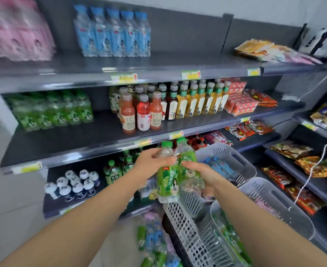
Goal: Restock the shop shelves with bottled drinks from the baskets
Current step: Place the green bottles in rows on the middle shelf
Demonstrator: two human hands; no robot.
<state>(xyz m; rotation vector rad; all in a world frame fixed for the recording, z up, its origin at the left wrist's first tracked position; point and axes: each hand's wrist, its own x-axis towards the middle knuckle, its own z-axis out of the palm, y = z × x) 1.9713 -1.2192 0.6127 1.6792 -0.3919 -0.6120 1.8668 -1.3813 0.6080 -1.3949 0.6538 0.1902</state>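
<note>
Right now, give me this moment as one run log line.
stage: holding, not yet shelved | left hand: grips green bottle | right hand: grips second green bottle | where: above grey baskets, facing shelves

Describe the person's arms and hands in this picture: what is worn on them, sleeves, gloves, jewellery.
Both hands are bare: the left hand and right hand wear no gloves, and no ring shows on the fingers in view. The left forearm and right forearm are uncovered down to the frame's bottom edge, with no sleeve, watch, bracelet or strap visible.
</note>
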